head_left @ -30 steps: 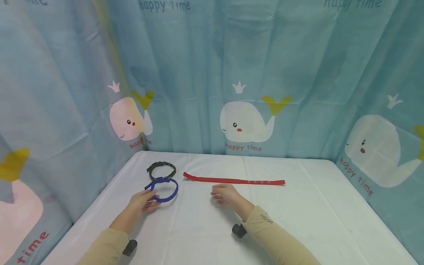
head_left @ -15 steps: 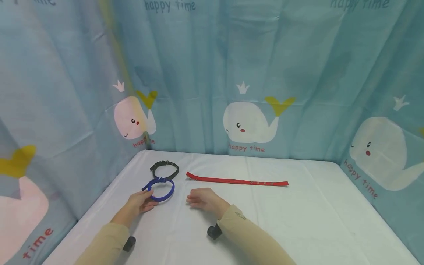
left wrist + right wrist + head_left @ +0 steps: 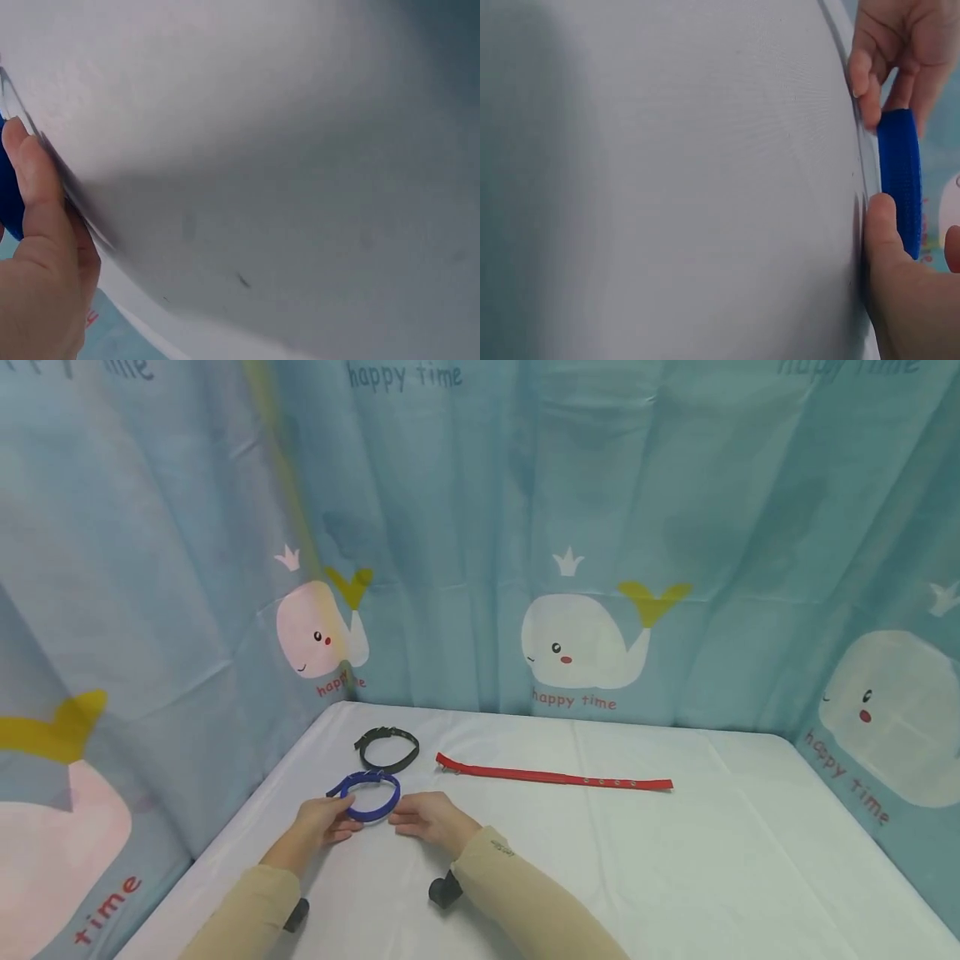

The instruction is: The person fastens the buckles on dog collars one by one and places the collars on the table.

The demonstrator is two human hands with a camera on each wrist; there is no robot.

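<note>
A buckled blue collar [image 3: 369,816], bent into a ring, is pinched at its left side by my left hand [image 3: 321,823]. My right hand [image 3: 433,820] has its fingertips right at the ring's right side. In the right wrist view, the thumb of my right hand [image 3: 907,292] overlaps the edge of the blue band [image 3: 900,172], while a finger stands apart on the other side. The left wrist view shows only a sliver of the blue collar [image 3: 9,187] beside my left fingers. Just behind it lies a black collar [image 3: 416,750], buckled in a ring.
A red collar [image 3: 517,774] lies stretched out straight on the white table [image 3: 675,860], its metal eyelets toward the right end. Blue curtains [image 3: 465,527] printed with whales hang along the table's back and sides.
My right hand has moved left from in front of the red collar to the blue collar's right side. My left hand keeps its hold on the blue collar. The head view has shifted slightly.
</note>
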